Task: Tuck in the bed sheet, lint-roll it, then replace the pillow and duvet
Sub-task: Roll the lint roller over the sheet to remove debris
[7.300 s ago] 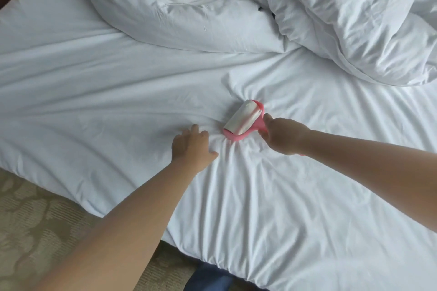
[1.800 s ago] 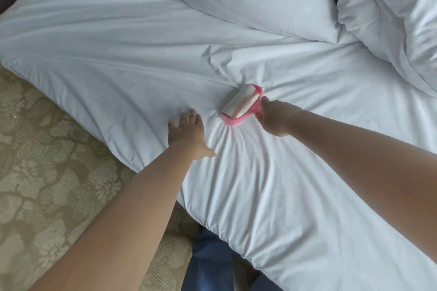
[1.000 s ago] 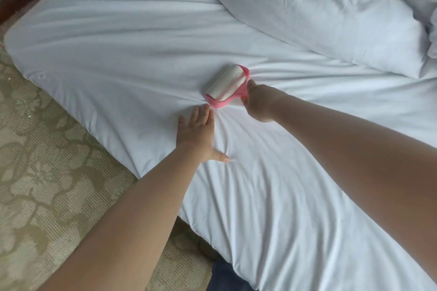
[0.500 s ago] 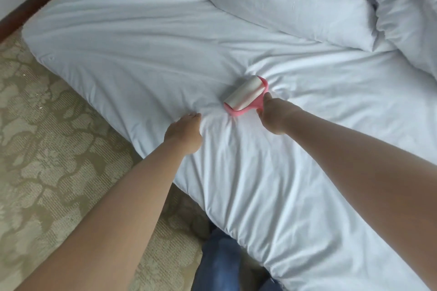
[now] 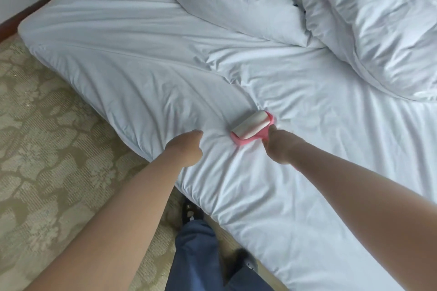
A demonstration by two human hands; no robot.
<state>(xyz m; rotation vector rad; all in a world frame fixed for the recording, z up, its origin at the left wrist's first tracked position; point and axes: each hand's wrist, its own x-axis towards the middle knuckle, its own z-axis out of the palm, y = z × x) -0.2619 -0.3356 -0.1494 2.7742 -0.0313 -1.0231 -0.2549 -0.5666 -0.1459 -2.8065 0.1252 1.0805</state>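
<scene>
Right hand (image 5: pixel 279 146) clamped on the pink lint roller (image 5: pixel 251 128), drum flat on the bed sheet (image 5: pixel 142 66). Left hand (image 5: pixel 185 147), fingers curled, presses the sheet just left of it; whether it pinches cloth, cannot tell. Best roll short strokes away from that anchor, keeping fabric taut.

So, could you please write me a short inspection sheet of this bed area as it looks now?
Surface: white bed sheet on the mattress, creased around the roller.
Job's things: pink lint roller lying on the sheet; duvet and pillow heaped at the far side.
Clutter: nothing seen.
Hands: right hand grips the roller's handle; left hand rests on the sheet near the edge, fingers curled.
Cables: nothing seen.
Surroundings: patterned carpet, blue trouser leg, dark shoes.
</scene>
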